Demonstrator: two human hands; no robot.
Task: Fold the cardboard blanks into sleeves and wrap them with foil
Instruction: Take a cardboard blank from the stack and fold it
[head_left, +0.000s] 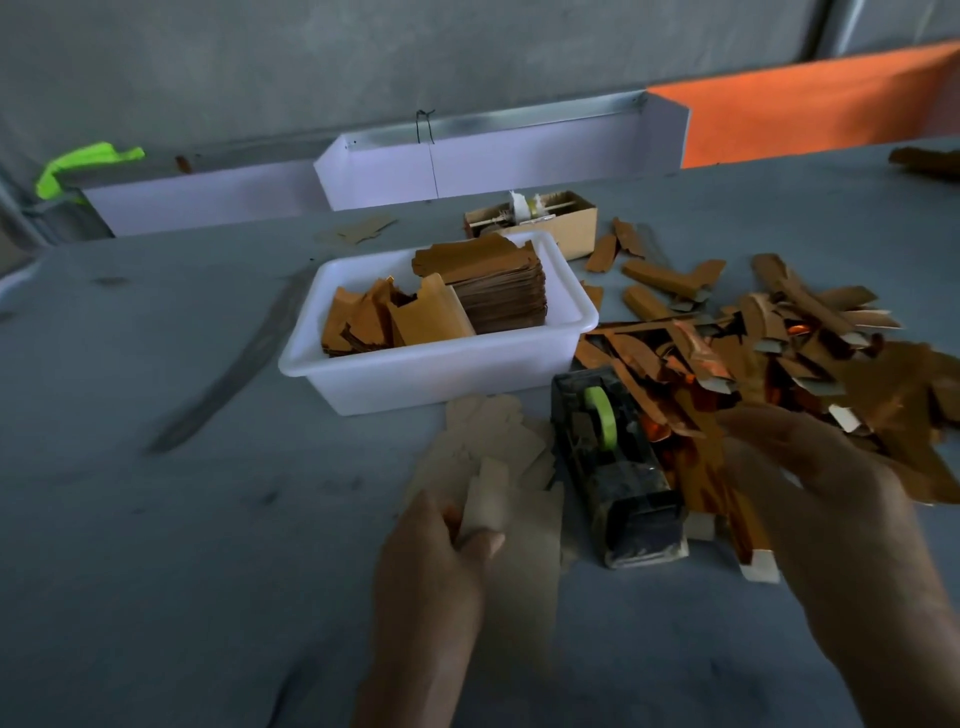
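Observation:
Pale cardboard blanks (483, 441) lie fanned on the grey table in front of the white tub. My left hand (436, 566) rests on them, thumb and a wrapped finger pinched on one cardboard blank (524, 525). My right hand (841, 525) hovers at the right with its fingers spread and nothing gripped, above the near edge of a pile of copper foil-wrapped sleeves (779, 353). One long foil-wrapped sleeve (722, 483) lies just left of that hand, beside the tape dispenser. The frame is blurred around both hands.
A black tape dispenser (618, 467) with a green roll stands between my hands. The white tub (436, 374) holds a stack of brown sheets (498, 291) and loose orange pieces. A small cardboard box (566, 223) sits behind it, before a low white wall (488, 166).

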